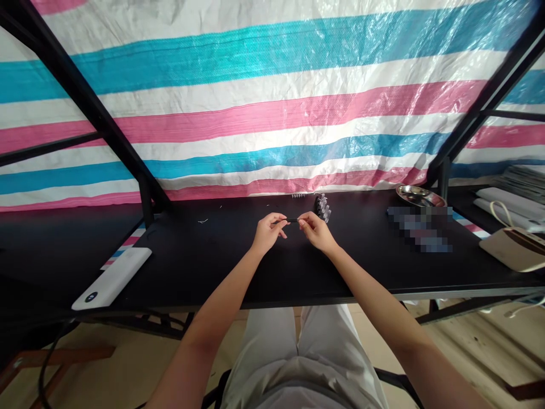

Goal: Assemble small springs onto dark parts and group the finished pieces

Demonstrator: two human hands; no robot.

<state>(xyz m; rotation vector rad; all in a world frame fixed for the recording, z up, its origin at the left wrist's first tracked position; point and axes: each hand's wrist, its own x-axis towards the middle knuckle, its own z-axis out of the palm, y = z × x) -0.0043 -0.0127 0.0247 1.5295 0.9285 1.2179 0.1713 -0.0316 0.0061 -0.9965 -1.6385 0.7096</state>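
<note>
My left hand (268, 230) and my right hand (315, 229) meet over the middle of a black table (221, 267). Both are pinched on the ends of a small thin black piece (292, 220) held level between them, too small to name. Just beyond my right hand lies a cluster of small clear and dark parts (322, 207). A short row of tiny metal parts (298, 195) lies at the table's far edge.
A white power bank (113, 278) rests at the table's left front. A metal dish (419, 196) stands at the back right, with a flat beige object and cable (513, 245) further right. Black frame posts (145, 199) rise on both sides; a striped tarp (272, 113) hangs behind.
</note>
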